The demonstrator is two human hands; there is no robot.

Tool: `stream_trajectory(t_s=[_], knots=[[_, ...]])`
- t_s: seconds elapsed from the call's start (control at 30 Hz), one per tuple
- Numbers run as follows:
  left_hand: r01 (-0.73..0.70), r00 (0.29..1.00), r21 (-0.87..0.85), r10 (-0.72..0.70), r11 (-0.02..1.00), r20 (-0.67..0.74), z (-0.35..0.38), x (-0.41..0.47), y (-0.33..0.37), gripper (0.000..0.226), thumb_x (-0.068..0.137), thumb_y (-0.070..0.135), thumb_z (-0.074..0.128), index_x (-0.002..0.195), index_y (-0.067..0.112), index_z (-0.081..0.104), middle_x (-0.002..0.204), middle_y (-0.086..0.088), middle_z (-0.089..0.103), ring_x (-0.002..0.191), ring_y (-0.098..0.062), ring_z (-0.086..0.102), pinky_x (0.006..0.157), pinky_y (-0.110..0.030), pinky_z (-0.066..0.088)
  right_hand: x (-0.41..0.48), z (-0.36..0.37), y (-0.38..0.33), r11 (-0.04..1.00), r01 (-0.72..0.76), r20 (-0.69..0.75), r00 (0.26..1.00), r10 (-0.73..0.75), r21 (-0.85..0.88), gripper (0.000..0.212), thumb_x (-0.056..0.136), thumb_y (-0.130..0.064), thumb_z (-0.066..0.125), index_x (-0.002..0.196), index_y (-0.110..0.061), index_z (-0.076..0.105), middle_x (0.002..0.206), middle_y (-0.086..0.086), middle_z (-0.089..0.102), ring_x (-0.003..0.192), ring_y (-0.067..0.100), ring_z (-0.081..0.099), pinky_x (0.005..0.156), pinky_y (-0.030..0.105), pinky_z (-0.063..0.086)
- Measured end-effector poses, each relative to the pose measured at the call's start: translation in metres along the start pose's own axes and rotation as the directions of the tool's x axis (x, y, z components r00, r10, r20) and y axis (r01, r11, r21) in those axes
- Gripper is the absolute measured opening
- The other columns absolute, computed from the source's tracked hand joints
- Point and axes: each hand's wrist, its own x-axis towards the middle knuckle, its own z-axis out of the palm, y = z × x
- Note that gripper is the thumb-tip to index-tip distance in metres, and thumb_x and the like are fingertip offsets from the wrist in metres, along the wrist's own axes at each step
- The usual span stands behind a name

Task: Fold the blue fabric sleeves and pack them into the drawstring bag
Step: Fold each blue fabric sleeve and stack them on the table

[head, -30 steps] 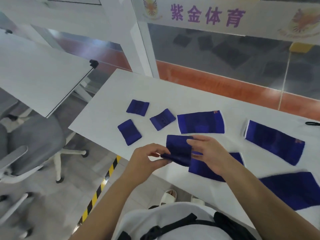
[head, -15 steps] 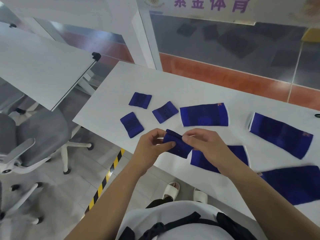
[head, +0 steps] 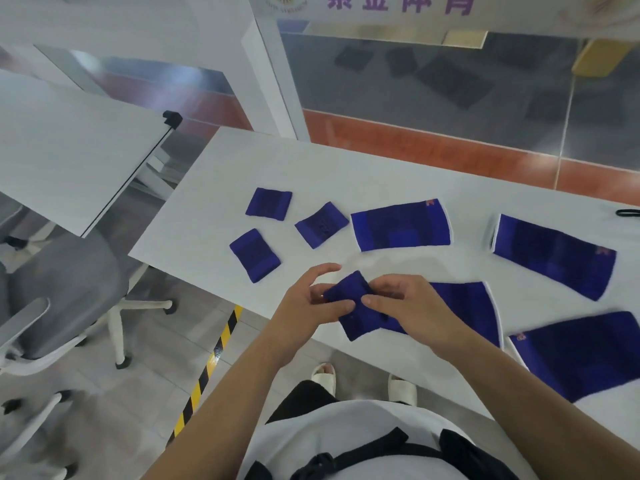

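Observation:
A folded blue sleeve (head: 356,315) is held just above the near table edge between both hands. My left hand (head: 308,306) pinches its left side, thumb on top. My right hand (head: 412,306) grips its right side. Three folded blue sleeves lie further left on the white table (head: 214,209): one at the back (head: 269,204), one nearer (head: 254,254), one in the middle (head: 322,224). Unfolded blue sleeves lie flat at centre (head: 401,226), at right (head: 554,254), under my right hand (head: 467,306) and at the near right (head: 585,351). No drawstring bag shows.
A grey office chair (head: 59,292) stands left of the table, beside a second white tabletop (head: 69,157). Black-yellow floor tape (head: 207,368) runs under the table edge. A glass wall rises behind. A small black loop (head: 628,213) lies at the far right edge.
The held sleeve has been folded smaller and lowered toward the table edge. Both hands have closed in on it. The view has tilted downward a little.

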Motion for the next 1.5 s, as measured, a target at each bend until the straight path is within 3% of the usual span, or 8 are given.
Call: stream_trajectory(t_s=[0.2, 0.33, 0.6, 0.8, 0.93, 1.13, 1.33, 1.5], knots=[[0.073, 0.997, -0.122, -0.077, 0.99, -0.025, -0.022, 0.018, -0.032, 0.038, 0.089, 0.004, 0.071, 0.117, 0.024, 0.057, 0.105, -0.009, 0.074, 0.09, -0.022, 0.074, 0.07, -0.028, 0.059, 0.017, 0.039, 0.024, 0.972, -0.159, -0.231, 0.953, 0.196, 0.17, 0.009, 0.093, -0.024, 0.068, 0.087, -0.02, 0.074, 0.082, 0.002, 0.075, 0.084, 0.023, 0.071, 0.081, 0.042, 0.06], [0.044, 0.999, 0.022, -0.044, 0.999, 0.024, -0.05, 0.039, -0.05, 0.031, 0.089, -0.001, 0.067, 0.109, 0.018, 0.051, 0.103, -0.017, 0.07, 0.09, -0.028, 0.071, 0.068, -0.029, 0.06, 0.029, 0.079, 0.033, 0.95, -0.193, -0.335, 0.903, 0.271, 0.246, 0.029, 0.088, -0.013, 0.072, 0.111, -0.025, 0.058, 0.096, 0.002, 0.07, 0.085, 0.021, 0.07, 0.076, 0.038, 0.062], [-0.103, 0.972, 0.439, -0.003, 0.893, 0.234, -0.087, 0.089, -0.096, 0.035, 0.091, 0.004, 0.064, 0.122, 0.02, 0.063, 0.117, 0.0, 0.067, 0.093, -0.008, 0.065, 0.071, -0.013, 0.055, 0.061, 0.138, 0.064, 0.96, -0.278, -0.488, 0.842, 0.23, -0.028, 0.023, 0.094, -0.012, 0.061, 0.1, -0.034, 0.058, 0.102, -0.005, 0.064, 0.083, 0.016, 0.067, 0.075, 0.034, 0.061], [-0.378, 0.906, 0.65, 0.12, 0.659, 0.405, -0.096, 0.107, -0.118, 0.044, 0.091, 0.008, 0.065, 0.134, 0.014, 0.057, 0.13, -0.007, 0.055, 0.111, -0.018, 0.059, 0.098, -0.028, 0.052, 0.074, 0.161, 0.073, 0.894, -0.375, -0.557, 0.81, 0.186, -0.245, 0.03, 0.094, -0.016, 0.06, 0.122, -0.024, 0.061, 0.114, 0.001, 0.065, 0.095, 0.019, 0.063, 0.087, 0.036, 0.055], [-0.532, 0.843, 0.79, 0.278, 0.306, 0.46, -0.102, 0.112, -0.131, 0.043, 0.093, 0.027, 0.064, 0.135, 0.02, 0.057, 0.144, -0.009, 0.048, 0.128, -0.03, 0.045, 0.106, -0.044, 0.045, 0.074, 0.163, 0.076, 0.773, -0.383, -0.547, 0.835, 0.056, -0.506, 0.034, 0.094, -0.022, 0.06, 0.129, -0.022, 0.059, 0.136, 0.004, 0.054, 0.123, 0.025, 0.049, 0.104, 0.038, 0.043], [-0.605, 0.776, 0.796, 0.213, -0.016, 0.594, -0.113, 0.117, -0.137, 0.06, 0.103, 0.046, 0.021, 0.157, 0.02, 0.019, 0.165, -0.001, 0.017, 0.153, -0.03, 0.011, 0.121, -0.049, 0.007, 0.067, 0.156, 0.091, 0.549, -0.265, -0.409, 0.899, -0.158, -0.793, 0.051, 0.096, -0.033, 0.059, 0.145, -0.021, 0.047, 0.158, 0.0, 0.038, 0.15, 0.026, 0.026, 0.119, 0.052, 0.025], [-0.597, 0.791, 0.798, 0.104, -0.082, 0.603, -0.12, 0.125, -0.144, 0.064, 0.102, 0.05, 0.009, 0.158, 0.022, 0.0, 0.167, 0.003, 0.001, 0.153, -0.032, -0.003, 0.12, -0.051, -0.007, 0.064, 0.149, 0.099, 0.47, -0.294, -0.362, 0.93, -0.059, -0.832, 0.054, 0.098, -0.046, 0.028, 0.142, -0.023, 0.051, 0.151, -0.003, 0.049, 0.146, 0.025, 0.035, 0.114, 0.055, 0.029], [-0.576, 0.812, 0.814, 0.065, -0.083, 0.581, -0.118, 0.123, -0.135, 0.065, 0.104, 0.052, 0.016, 0.158, 0.025, -0.007, 0.166, 0.005, -0.011, 0.152, -0.029, -0.016, 0.119, -0.05, -0.014, 0.067, 0.151, 0.092, 0.515, -0.294, -0.369, 0.928, -0.046, -0.805, 0.049, 0.099, -0.038, 0.052, 0.144, -0.022, 0.048, 0.154, -0.003, 0.045, 0.148, 0.023, 0.031, 0.118, 0.054, 0.024]])
